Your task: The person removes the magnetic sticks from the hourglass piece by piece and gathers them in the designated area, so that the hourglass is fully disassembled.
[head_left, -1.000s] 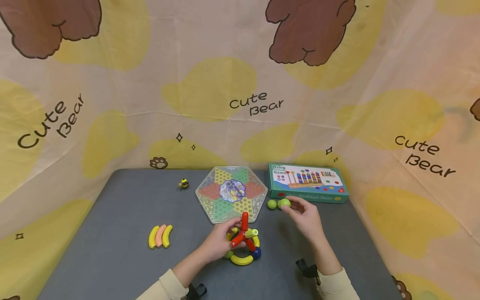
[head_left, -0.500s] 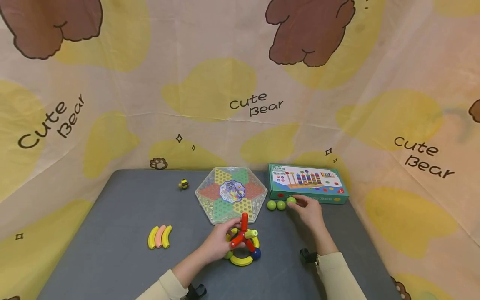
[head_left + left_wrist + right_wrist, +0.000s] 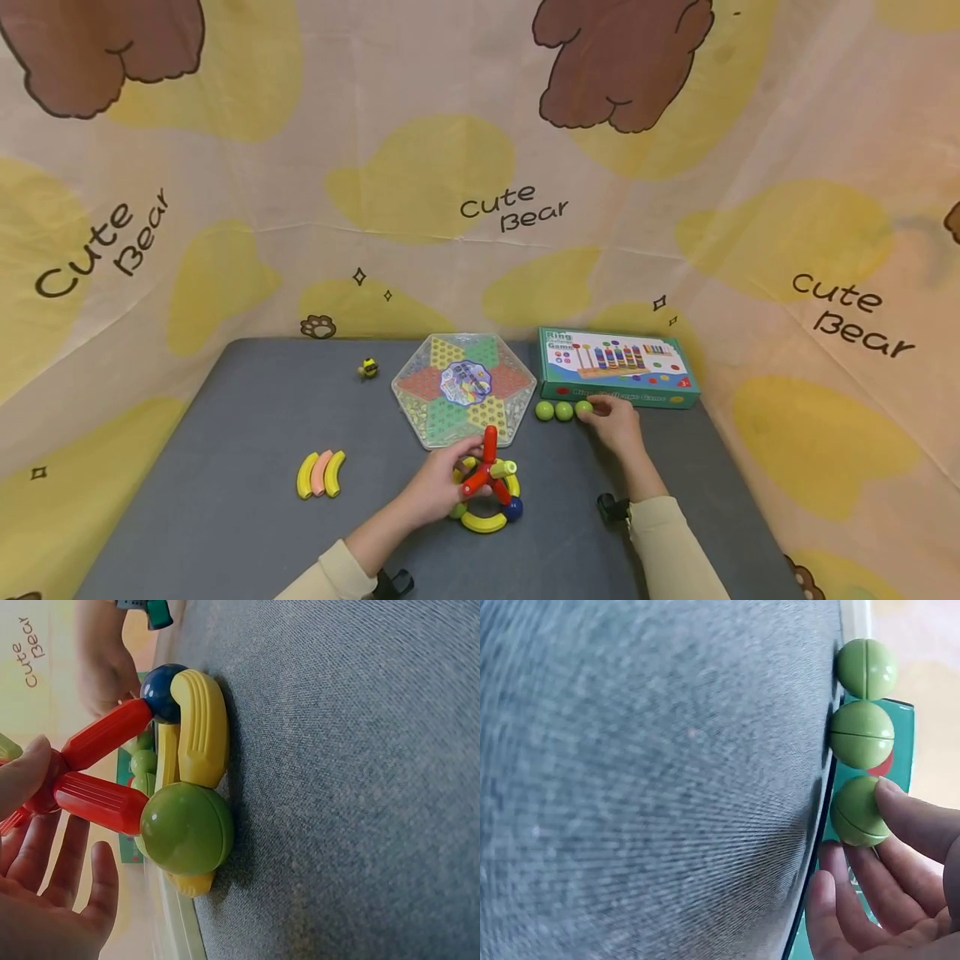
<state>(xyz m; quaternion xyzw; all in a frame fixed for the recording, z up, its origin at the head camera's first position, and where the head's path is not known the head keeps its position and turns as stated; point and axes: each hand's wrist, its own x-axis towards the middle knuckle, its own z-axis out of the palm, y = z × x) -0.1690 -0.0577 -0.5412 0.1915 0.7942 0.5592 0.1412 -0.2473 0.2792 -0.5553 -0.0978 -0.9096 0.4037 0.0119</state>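
My left hand [image 3: 437, 487] holds the red ball [image 3: 46, 784] at the top of a structure of sticks and balls, thumb against it. Red sticks [image 3: 103, 802] slope down from it to a ring of curved yellow pieces [image 3: 202, 731], joined by a green ball [image 3: 187, 829] and a dark blue ball [image 3: 513, 508]. A pale green stick [image 3: 504, 468] juts out at the top. My right hand [image 3: 617, 425] pinches a loose green ball [image 3: 857, 811] between thumb and fingers. Two more green balls [image 3: 862, 735] [image 3: 866, 669] line up beside it.
A green game box [image 3: 618, 367] lies behind the loose balls. Left of it is a hexagonal Chinese checkers set [image 3: 420, 383]. A small bee toy [image 3: 368, 367] sits at the back left. Yellow and pink curved pieces [image 3: 318, 473] lie together on the grey table [image 3: 217, 467].
My right hand has carried the green ball rightward off the other two, then lowered it to the end of their row. My left hand and the structure stay in place.
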